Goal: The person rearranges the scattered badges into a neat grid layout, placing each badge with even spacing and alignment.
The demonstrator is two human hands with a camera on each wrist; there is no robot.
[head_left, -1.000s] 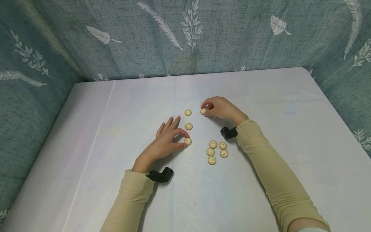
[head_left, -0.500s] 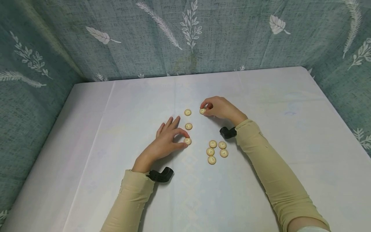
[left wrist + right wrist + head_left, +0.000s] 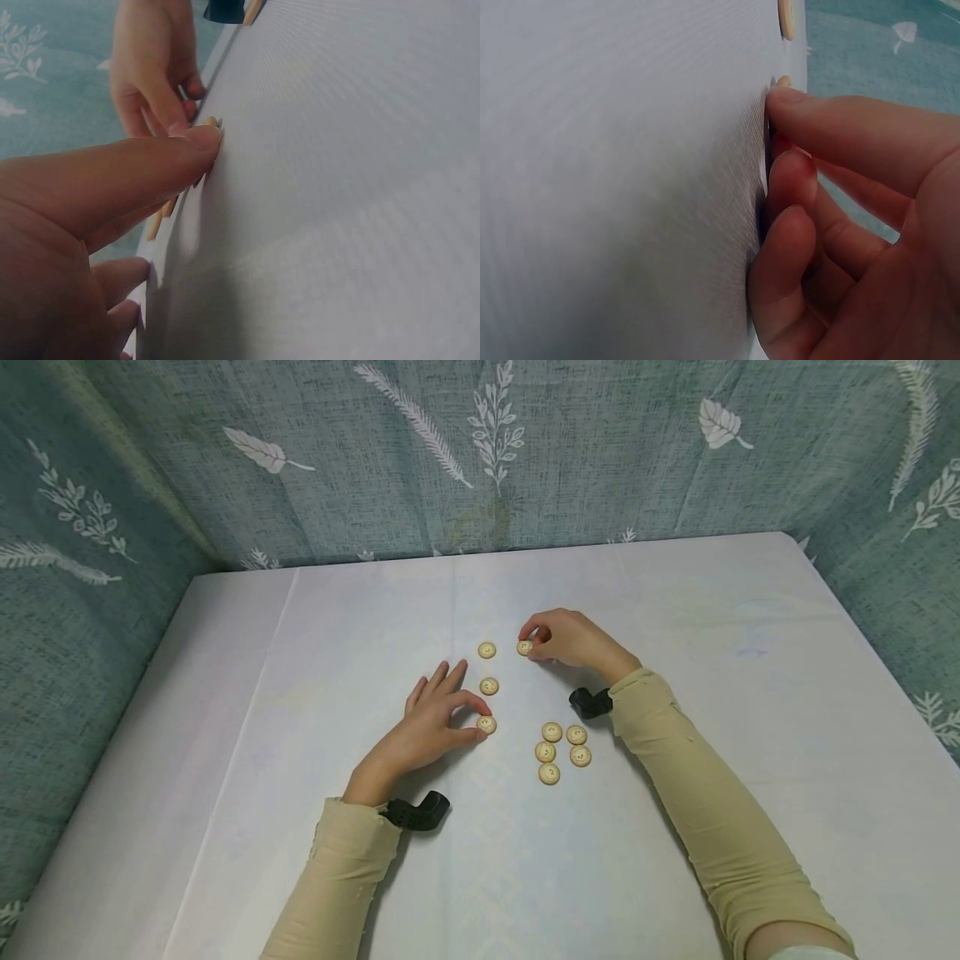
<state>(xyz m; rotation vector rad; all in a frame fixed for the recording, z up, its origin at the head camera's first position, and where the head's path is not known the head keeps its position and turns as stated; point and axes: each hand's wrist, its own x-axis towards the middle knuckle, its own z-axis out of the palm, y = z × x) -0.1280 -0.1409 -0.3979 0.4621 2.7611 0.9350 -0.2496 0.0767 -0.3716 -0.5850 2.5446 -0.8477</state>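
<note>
Round, cream-coloured buttons lie flat on a white-covered table. Between thumb and index finger, my left hand (image 3: pixel 427 727) pinches the lowest button (image 3: pixel 487 725) of a short column; its other fingers spread out to the far side. Above that one lie a middle button (image 3: pixel 489 686) and a top button (image 3: pixel 487 650). Level with the top button, my right hand (image 3: pixel 573 643) pinches another button (image 3: pixel 524 647) by its edges. In the left wrist view, the thumb (image 3: pixel 150 169) covers most of the held button. The right thumb (image 3: pixel 855 127) hides much of its button in the right wrist view.
Several more buttons (image 3: pixel 545 752) lie in a loose cluster right of centre, between the forearms. Black wrist cameras (image 3: pixel 417 812) sit on both wrists. A green leaf-patterned curtain (image 3: pixel 375 460) surrounds the back and sides of the white tabletop (image 3: pixel 225 860).
</note>
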